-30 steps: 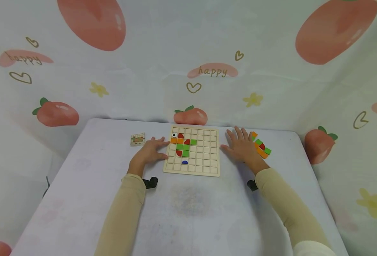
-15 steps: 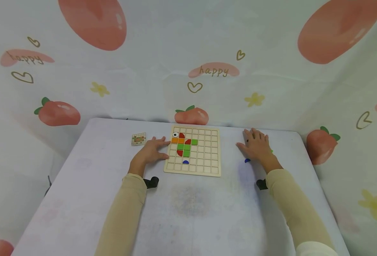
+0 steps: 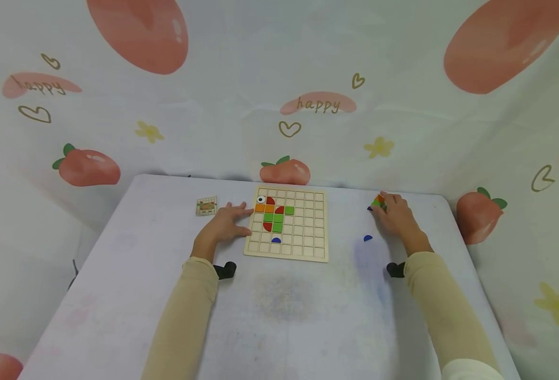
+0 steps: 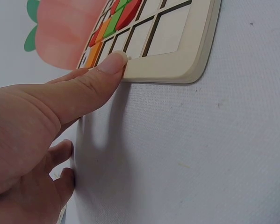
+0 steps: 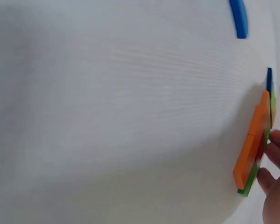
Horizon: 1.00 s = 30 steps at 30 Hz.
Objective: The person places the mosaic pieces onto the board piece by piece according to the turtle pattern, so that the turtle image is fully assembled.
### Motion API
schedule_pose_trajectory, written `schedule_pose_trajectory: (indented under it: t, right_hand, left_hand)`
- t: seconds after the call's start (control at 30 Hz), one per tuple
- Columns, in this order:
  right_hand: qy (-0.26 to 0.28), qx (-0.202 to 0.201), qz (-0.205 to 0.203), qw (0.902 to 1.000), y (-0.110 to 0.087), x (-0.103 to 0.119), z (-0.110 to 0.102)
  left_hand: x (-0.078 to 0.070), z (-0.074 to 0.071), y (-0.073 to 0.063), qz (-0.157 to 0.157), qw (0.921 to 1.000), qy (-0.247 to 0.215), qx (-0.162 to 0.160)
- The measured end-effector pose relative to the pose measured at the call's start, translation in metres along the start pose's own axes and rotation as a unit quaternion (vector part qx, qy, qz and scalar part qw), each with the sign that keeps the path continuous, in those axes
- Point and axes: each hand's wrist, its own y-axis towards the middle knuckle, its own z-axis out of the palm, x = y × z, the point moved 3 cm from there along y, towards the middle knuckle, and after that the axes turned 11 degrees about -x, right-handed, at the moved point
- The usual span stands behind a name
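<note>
A pale wooden grid board (image 3: 303, 253) lies on the white table. Green, red and orange tiles, an eye tile (image 3: 261, 199) and a blue half-round tile (image 3: 276, 240) sit in its squares. My left hand (image 3: 227, 221) steadies the left side with fingers spread; its thumb (image 4: 112, 63) touches the rim. At the right, my right hand (image 3: 397, 215) is over a cluster of loose tiles (image 3: 379, 200), thumb and bent fingers apart close to them. Orange tiles (image 5: 248, 149) in that cluster show beside the fingers in the right wrist view; the hand hides most of them from above.
A small picture card (image 3: 206, 206) lies left of the board. One loose blue half-round tile (image 3: 368, 238) lies nearer than the cluster. A patterned cloth (image 3: 241, 126) hangs behind the table's back edge.
My right hand has moved right from beside the board to the loose tiles, its spread fingers now bent. A blue half-round tile has come into sight. My left hand stays at the board.
</note>
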Motion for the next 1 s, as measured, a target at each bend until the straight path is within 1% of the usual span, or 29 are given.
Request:
schedule_pose_trajectory:
  t: [0.13, 0.23, 0.33, 0.5, 0.6, 0.83, 1.0]
  right_hand:
    - [0.008, 0.005, 0.024, 0.9997, 0.002, 0.0, -0.005]
    - [0.016, -0.001, 0.046, 0.9988, 0.005, -0.001, -0.005]
    - [0.02, -0.011, 0.058, 0.998, 0.007, -0.003, -0.003]
    - [0.032, -0.033, 0.06, 0.9971, 0.009, -0.004, 0.0]
    - [0.042, -0.039, 0.066, 0.9962, 0.011, -0.004, -0.001]
    - [0.052, -0.017, 0.088, 0.9946, 0.011, -0.002, -0.003]
    - [0.062, -0.022, 0.098, 0.993, 0.01, -0.002, -0.005]
  left_hand:
    - [0.0, 0.0, 0.0, 0.002, 1.0, 0.001, -0.001]
    - [0.0, 0.0, 0.0, 0.0, 1.0, 0.001, -0.001]
    - [-0.001, 0.0, 0.0, -0.001, 1.0, 0.002, 0.001]
    - [-0.001, -0.001, 0.0, -0.005, 1.0, 0.0, 0.001]
    - [-0.001, -0.002, 0.0, -0.007, 1.0, 0.0, 0.001]
    - [-0.001, -0.001, 0.0, -0.007, 1.0, -0.003, 0.004]
    - [-0.001, 0.0, 0.001, -0.004, 1.0, -0.001, 0.003]
